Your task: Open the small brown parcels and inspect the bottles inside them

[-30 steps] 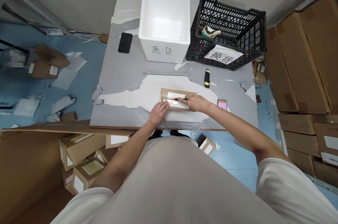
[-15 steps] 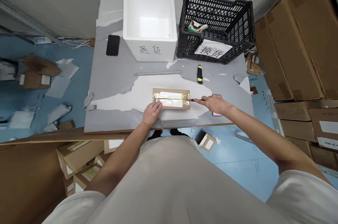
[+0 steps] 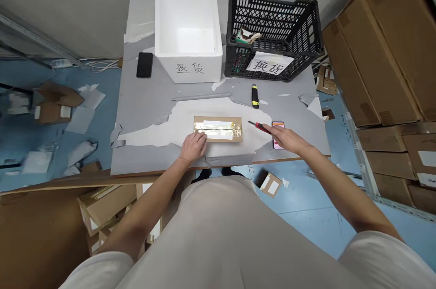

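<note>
A small cardboard box [image 3: 218, 138] lies on the worktable, with clear tape and a white label on top; a slit runs lengthwise through the label. My left hand [image 3: 193, 147] holds the box at its near left corner, fingers bent over the edge. To the right of the box, my right hand [image 3: 286, 138] is closed around a red and black utility knife [image 3: 261, 127], whose blade points left and stands apart from the box. Partly under my right hand is a phone with a lit screen [image 3: 278, 124].
Behind the box stand a white foam bin [image 3: 197, 70] and a black plastic crate [image 3: 272, 77], both with handwritten signs. A yellow and black cutter [image 3: 255, 96] and a dark phone [image 3: 145, 65] lie on the table [image 3: 150, 98]. Stacked cartons [image 3: 357, 71] rise at the right.
My right hand has drawn the knife away from the box's right end, and the blade is now off it. My left hand stays on the box.
</note>
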A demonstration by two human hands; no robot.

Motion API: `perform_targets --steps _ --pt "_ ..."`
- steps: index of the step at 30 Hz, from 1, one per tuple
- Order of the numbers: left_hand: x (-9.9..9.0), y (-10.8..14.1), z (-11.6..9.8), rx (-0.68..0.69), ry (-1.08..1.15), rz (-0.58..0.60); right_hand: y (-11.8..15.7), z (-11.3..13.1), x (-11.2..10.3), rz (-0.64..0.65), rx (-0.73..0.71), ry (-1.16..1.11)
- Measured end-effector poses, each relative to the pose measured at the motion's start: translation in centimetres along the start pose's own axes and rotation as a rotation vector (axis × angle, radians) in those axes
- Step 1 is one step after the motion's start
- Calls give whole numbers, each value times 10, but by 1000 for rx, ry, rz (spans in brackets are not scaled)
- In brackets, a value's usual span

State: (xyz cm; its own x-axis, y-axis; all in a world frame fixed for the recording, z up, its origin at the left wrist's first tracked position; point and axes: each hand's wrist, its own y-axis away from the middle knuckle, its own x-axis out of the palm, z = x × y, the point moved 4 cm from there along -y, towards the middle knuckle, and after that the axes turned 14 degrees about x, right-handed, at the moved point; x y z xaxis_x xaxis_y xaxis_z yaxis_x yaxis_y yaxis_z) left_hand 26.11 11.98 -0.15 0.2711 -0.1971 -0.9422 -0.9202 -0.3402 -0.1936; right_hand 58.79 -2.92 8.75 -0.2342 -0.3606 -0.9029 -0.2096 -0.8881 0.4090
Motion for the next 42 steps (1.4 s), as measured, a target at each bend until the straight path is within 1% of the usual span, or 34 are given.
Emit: perform_targets --steps 1,3,6,8,11,14,18,26,29,32,38,40,42 --pt "-3 -4 -1 -7 -11 15 2 -3 7 -17 59 -155" --pt "-9 -16 -2 -22 -24 40 4 -1 27 2 189 -485" --pt "-12 -40 -1 -7 -21 75 5 14 59 44 364 -877" --pt "-10 -56 0 21 -18 113 4 25 76 50 428 -1048" --pt "-4 -70 1 37 -15 200 3 35 93 66 447 -1193" --pt "0 -74 1 8 -15 256 1 35 104 76 437 -1258" --pt "-1 -74 0 0 -11 267 -1 32 110 64 406 -1285" --pt "-2 -74 2 -1 4 254 -4 35 109 68 397 -1309" --pt "-2 -75 2 -3 5 249 -6 36 112 93 389 -1321" --pt "-2 -75 2 -2 -1 245 -7 32 112 123 390 -1325" --pt "1 -74 5 24 26 215 -8 17 100 185 335 -1199" --pt "1 -74 5 16 36 210 -7 16 100 213 317 -1177" --pt "1 -75 5 5 39 215 -4 18 102 206 329 -1181"
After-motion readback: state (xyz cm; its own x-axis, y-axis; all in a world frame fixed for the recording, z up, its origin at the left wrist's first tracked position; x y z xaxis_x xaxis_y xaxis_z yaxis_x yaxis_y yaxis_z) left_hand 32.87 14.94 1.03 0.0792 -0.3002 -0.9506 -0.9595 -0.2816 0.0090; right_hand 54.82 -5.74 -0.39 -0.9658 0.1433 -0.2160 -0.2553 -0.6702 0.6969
